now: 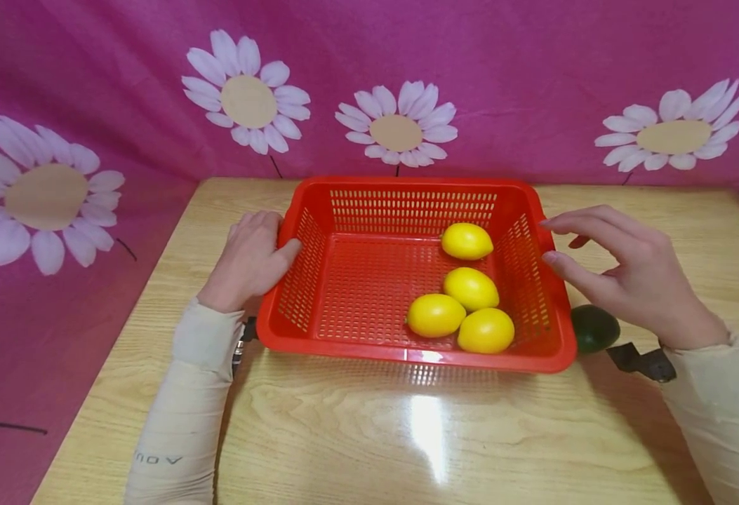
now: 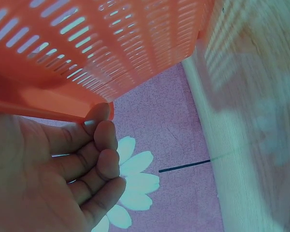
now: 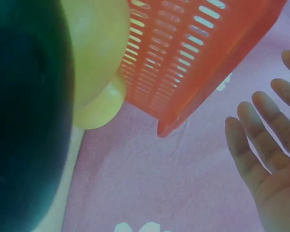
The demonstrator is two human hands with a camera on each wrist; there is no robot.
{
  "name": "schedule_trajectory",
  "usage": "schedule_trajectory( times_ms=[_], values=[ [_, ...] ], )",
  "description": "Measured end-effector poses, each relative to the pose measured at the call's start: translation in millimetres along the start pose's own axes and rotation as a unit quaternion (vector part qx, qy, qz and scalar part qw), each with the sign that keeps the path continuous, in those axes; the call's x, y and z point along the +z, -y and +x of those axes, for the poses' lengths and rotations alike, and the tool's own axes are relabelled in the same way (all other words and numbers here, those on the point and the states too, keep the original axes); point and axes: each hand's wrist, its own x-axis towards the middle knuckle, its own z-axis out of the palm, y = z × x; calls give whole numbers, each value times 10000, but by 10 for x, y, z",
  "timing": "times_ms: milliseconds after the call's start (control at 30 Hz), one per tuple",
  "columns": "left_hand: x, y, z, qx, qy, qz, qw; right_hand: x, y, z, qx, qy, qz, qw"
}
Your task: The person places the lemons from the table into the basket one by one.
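Note:
A red plastic basket (image 1: 369, 280) with slotted walls holds several lemons (image 1: 435, 315) toward its right side. My left hand (image 1: 252, 256) grips the basket's left rim, thumb over the top edge. In the left wrist view the fingers of that left hand (image 2: 87, 159) lie along the outside, under the rim. At the right rim, my right hand (image 1: 628, 266) has its thumb and forefinger spread, fingertips right by the edge. The right wrist view shows that right hand (image 3: 270, 140) with its fingers extended and apart, holding nothing.
Just right of the basket, below my right hand, lies a dark green avocado-like fruit (image 1: 595, 328). Large yellow fruits (image 3: 99, 53) appear beside it in the right wrist view, outside the basket wall. A pink flowered cloth (image 1: 502, 84) hangs behind the wooden table (image 1: 318, 435).

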Motion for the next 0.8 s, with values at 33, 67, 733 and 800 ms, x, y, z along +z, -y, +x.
schedule_trajectory(
  times_ms=[33, 67, 733, 800],
  values=[
    [1, -1, -2, 5, 6, 2, 10000, 1, -9, -5, 43, -38, -21, 10000],
    [2, 1, -3, 9, 13, 4, 10000, 1, -20, -10, 83, -72, -50, 9999],
    [22, 0, 0, -49, -50, -1, 10000, -55, -313, 96, 814, -437, -417, 9949],
    [17, 1, -1, -56, -36, -9, 10000, -56, -328, 105, 909, -391, -431, 9942]
  ],
)
